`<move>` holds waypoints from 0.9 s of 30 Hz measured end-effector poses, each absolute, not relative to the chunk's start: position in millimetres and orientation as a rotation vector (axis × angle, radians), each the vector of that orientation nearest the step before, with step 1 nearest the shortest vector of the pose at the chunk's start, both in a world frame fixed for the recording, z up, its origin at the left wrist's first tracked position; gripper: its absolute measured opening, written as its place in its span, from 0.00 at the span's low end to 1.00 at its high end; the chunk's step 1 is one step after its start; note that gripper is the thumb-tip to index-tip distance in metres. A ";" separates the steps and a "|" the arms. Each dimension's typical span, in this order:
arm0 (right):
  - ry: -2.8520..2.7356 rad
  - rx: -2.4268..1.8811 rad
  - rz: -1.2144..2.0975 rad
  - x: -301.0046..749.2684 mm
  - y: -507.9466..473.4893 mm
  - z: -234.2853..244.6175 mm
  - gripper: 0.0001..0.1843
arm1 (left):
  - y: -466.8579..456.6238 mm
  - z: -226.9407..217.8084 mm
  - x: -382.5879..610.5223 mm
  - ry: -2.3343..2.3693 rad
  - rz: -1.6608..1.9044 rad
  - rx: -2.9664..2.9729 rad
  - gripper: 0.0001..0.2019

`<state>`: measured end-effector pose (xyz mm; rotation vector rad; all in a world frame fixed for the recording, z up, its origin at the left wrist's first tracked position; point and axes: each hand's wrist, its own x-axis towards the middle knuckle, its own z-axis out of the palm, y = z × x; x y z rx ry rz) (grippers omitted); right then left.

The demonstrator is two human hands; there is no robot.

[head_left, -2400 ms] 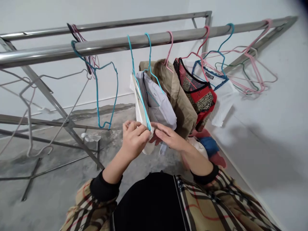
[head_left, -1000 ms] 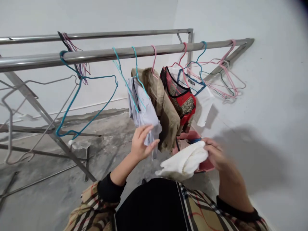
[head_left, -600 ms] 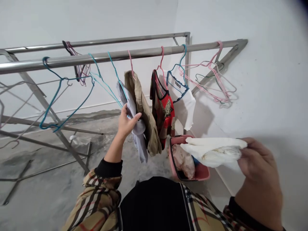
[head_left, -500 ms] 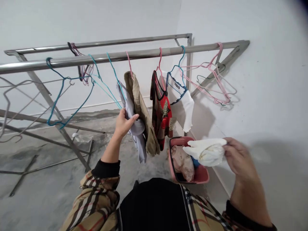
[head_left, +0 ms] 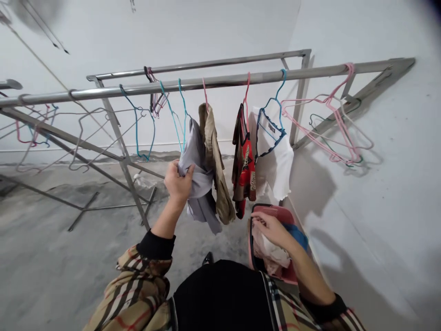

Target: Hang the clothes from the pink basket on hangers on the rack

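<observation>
My left hand (head_left: 178,183) is closed on a light grey garment (head_left: 200,177), thumb in front, just below the turquoise hanger (head_left: 183,115) that carries it. Right beside it, khaki trousers (head_left: 218,184) hang from a pink hanger (head_left: 206,94). My right hand (head_left: 270,228) is above the pink basket (head_left: 254,259), its fingers loosely bent and apart, pointing left. Below the palm a whitish cloth (head_left: 272,252) lies in the basket, with pale pink fabric and a blue cloth (head_left: 296,235) around it. No cloth shows between the right fingers.
A metal drying rack (head_left: 227,82) spans the view. On it hang a red patterned top (head_left: 246,165), a white top with blue trim (head_left: 277,168), bare pink hangers (head_left: 339,124) and a bare blue hanger (head_left: 137,133). The white wall (head_left: 389,193) stands close on the right.
My right hand has moved left over the basket and no longer holds up the white cloth. My left hand has taken hold of the grey garment. The view has shifted left.
</observation>
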<state>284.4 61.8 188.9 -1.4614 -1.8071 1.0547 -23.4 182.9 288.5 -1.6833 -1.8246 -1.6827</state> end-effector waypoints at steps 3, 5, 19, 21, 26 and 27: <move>-1.924 -1.405 1.142 258.2 64.9 211.1 0.17 | 181.4 285.5 -22.7 -1.758 -1.636 -1.677 0.17; -1.989 -1.333 1.192 242.3 69.4 223.6 0.17 | 181.1 283.9 -22.2 -1.745 -1.611 -1.692 0.17; -1.845 -0.860 0.904 120.2 144.5 267.1 0.40 | 160.1 303.3 -33.6 -1.756 -2.178 -2.057 0.16; -1.815 -0.835 0.923 107.8 151.7 272.7 0.42 | 159.4 306.5 -38.2 -1.808 -2.345 -2.069 0.17; -1.640 -0.754 1.200 85.2 163.1 282.6 0.42 | 161.7 303.9 -46.1 -1.848 -2.527 -1.971 0.16; -1.607 -0.726 1.261 81.2 164.6 284.4 0.41 | 162.7 301.5 -47.0 -1.812 -2.526 -1.945 0.16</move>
